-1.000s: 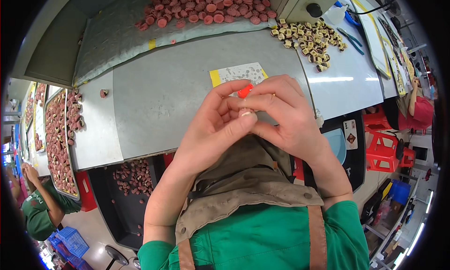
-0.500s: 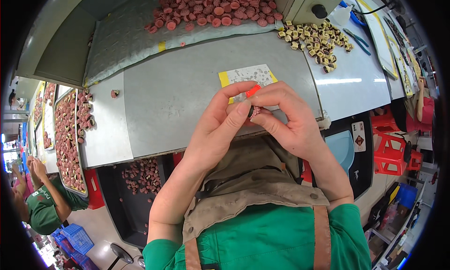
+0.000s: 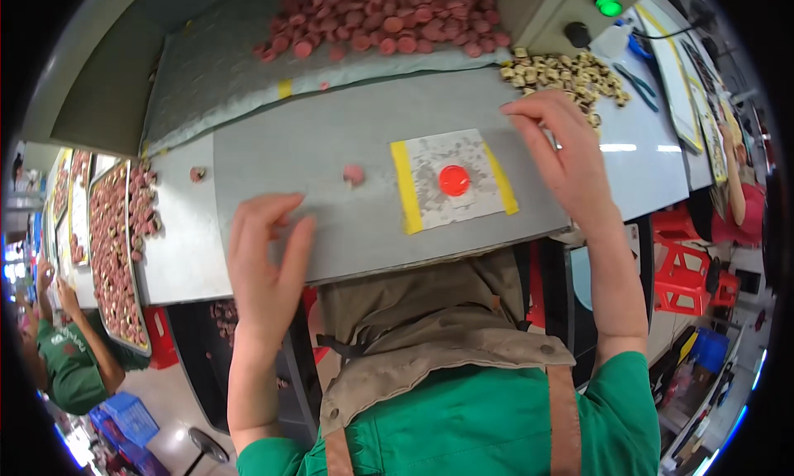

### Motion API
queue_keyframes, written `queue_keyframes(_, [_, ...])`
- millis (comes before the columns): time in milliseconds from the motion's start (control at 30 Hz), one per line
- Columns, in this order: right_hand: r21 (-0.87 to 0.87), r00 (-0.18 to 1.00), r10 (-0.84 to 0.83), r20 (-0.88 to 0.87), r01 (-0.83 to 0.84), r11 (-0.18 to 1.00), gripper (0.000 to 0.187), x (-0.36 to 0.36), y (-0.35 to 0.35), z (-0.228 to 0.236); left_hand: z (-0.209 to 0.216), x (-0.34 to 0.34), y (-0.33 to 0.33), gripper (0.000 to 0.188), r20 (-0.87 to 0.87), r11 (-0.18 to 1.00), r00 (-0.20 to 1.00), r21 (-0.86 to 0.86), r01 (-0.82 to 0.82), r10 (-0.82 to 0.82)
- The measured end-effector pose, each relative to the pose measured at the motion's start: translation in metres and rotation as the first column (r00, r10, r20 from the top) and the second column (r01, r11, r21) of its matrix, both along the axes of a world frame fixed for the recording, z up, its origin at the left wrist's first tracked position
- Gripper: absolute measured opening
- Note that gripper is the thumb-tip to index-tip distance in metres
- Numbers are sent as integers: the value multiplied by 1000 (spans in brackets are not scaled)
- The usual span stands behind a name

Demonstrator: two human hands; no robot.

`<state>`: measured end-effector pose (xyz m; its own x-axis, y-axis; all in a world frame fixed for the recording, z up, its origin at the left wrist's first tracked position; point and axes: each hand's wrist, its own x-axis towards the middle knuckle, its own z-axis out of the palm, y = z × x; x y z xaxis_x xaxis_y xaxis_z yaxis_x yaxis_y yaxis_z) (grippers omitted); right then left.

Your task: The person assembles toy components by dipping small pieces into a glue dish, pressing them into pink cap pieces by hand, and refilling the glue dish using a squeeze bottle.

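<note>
My left hand (image 3: 269,248) hovers over the front left of the grey worktop, thumb and fingers apart, holding nothing. My right hand (image 3: 562,145) is open with bent fingers, close to a heap of small cream-and-dark pieces (image 3: 550,66). Between the hands, a round bright red piece (image 3: 454,181) rests on a stained white sheet (image 3: 426,207) edged with yellow tape. Left of that sheet a small pink piece (image 3: 353,175), blurred, is on the worktop. Another small pinkish piece (image 3: 198,174) lies farther left.
A large pile of pink cup-shaped pieces (image 3: 389,17) covers the mat (image 3: 223,87) at the back. Filled trays (image 3: 116,253) stand at the left, near a person in green (image 3: 78,360). Blue-handled pliers (image 3: 637,87) lie at the right. Below are dark bins (image 3: 198,368).
My hands have parted from each other, left hand leftward and right hand toward the cream-and-dark heap. The red piece they held now rests on the sheet; a pink piece now appears left of it.
</note>
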<state>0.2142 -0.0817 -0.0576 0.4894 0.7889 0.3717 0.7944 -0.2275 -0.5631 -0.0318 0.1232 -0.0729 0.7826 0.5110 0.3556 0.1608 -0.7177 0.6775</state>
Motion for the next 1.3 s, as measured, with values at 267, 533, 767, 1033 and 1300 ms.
queue_keyframes(267, [-117, 906, -139, 399, 200, 973, 21, 18, 8, -23, -5, 47, 27, 35, -70, 926, 994, 364, 102, -82])
queue_keyframes(533, [-78, 944, -195, 268, 223, 972, 16, 5, 1, -19, -16, 3, 112, 17, -205, 648, 910, 757, -86, 360])
queue_keyframes(767, [-31, 979, -172, 110, 176, 984, 20, 7, 6, -15, 6, 30, 106, 22, -50, 648, 958, 747, -152, 283])
queue_keyframes(1033, [-147, 997, -42, -69, 32, 989, 18, -7, -13, 2, -20, 137, 104, 17, 61, 893, 996, 440, -92, 72])
queue_keyframes(1300, [-83, 970, 78, 229, -60, 995, 19, 0, -22, -14, -7, 108, 101, 16, -8, 978, 999, 207, -37, 39])
